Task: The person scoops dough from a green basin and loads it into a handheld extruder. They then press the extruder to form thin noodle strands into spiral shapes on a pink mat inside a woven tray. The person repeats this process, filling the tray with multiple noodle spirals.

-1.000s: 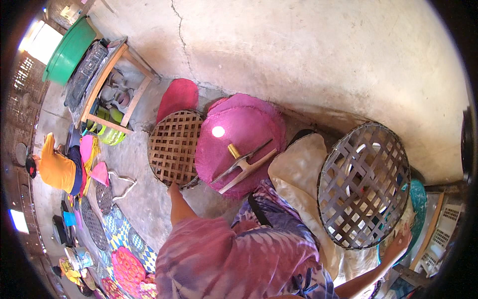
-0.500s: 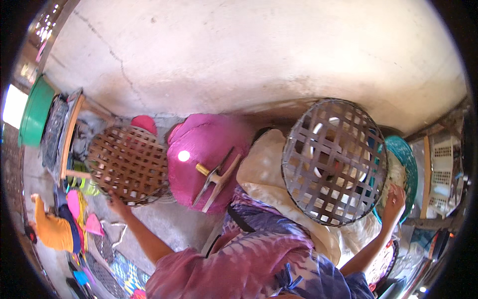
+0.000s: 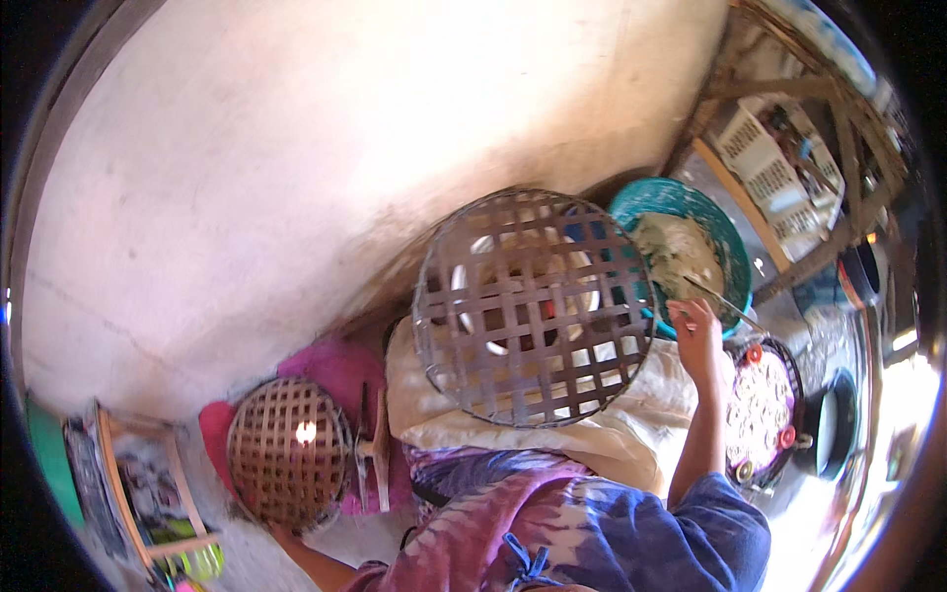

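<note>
A round brown woven tray is at the lower left. My left hand is at its near rim, closed on it, its fingers mostly hidden. Part of a pink cloth-like sheet and a wooden-handled tool show beside the tray. Above my lap, over a cream cloth, lies a larger dark open-weave tray. My right hand, fingers curled, is at the near rim of a teal basin. Pale dough-like stuff and a thin stick are in it; what the fingers hold is unclear.
To the right of the basin stands a round tray of pale pieces, with a dark bowl beyond. A wooden rack with a white crate stands at the far right. At lower left is a wooden stool; the wall runs behind.
The view has swung right, bringing the basin and pale pieces further in. My right hand has moved to the basin's near rim. The smaller tray now overlaps the pink sheet, my left hand still on it.
</note>
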